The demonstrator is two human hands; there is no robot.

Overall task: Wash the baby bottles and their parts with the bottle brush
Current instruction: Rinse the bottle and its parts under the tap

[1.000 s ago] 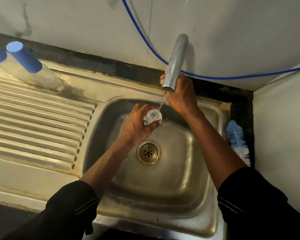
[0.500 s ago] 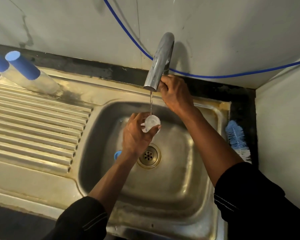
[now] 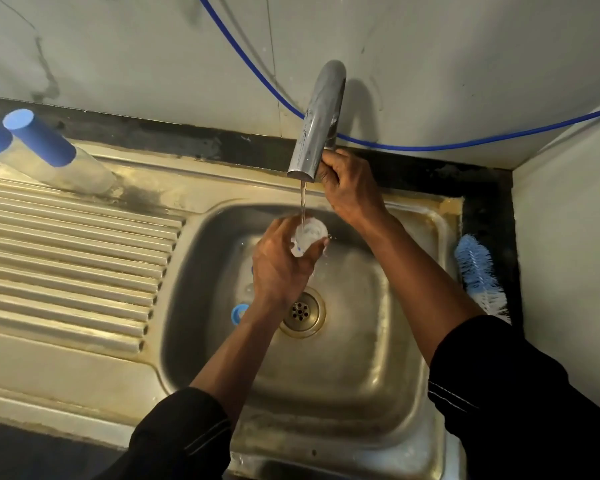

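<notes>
My left hand (image 3: 279, 268) grips a small clear bottle part (image 3: 309, 235) over the sink basin (image 3: 371, 341), and water runs onto it from the chrome tap (image 3: 317, 126). My right hand (image 3: 350, 188) reaches behind the spout, its fingers curled at the tap's base; the handle itself is hidden. A blue ring part (image 3: 239, 314) lies in the basin left of the drain (image 3: 302, 311). The blue and white bottle brush (image 3: 478, 275) lies on the sink's right rim. Two clear bottles with blue caps (image 3: 42, 147) stand at the back left of the drainboard.
The ribbed drainboard (image 3: 70, 258) stretches left of the basin. A blue hose (image 3: 395, 145) runs along the back wall. A side wall (image 3: 568, 237) closes in the right side just past the brush.
The water stream has grown from a thin trickle to a steady flow onto the clear part. My left hand has kept the part under the spout. The blue ring part has come into view.
</notes>
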